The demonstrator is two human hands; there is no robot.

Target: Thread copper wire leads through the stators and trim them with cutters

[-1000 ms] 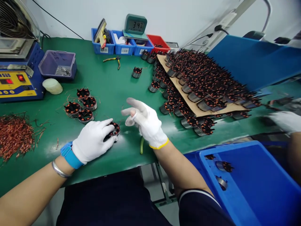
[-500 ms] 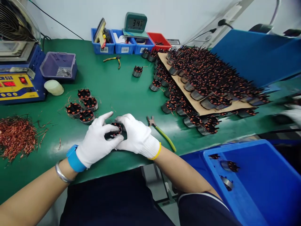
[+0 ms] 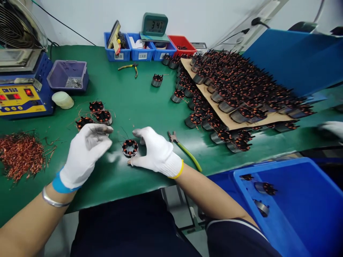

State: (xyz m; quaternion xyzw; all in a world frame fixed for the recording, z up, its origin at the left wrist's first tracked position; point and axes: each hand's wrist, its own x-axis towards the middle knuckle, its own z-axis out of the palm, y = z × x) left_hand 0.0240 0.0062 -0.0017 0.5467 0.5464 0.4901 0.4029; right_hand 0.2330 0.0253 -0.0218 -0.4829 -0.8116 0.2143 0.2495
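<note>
Right hand (image 3: 157, 151) spreading fingers wide around wound core (image 3: 130, 153), contact unclear; left hand (image 3: 81, 153) at core's nine o'clock half-curling fingers, hold unclear; cutters (image 3: 187, 152) lying at three o'clock.

Pretty bright, cool light overall — pale sheen on the glossy green tabletop (image 3: 139, 103), and the shadows are soft. Clock digits (image 3: 157, 25) read fine, but the co-worker's glove (image 3: 333, 128) far right is smeary, edges look wide-angle stretched — and the top right corner goes dim.
</note>
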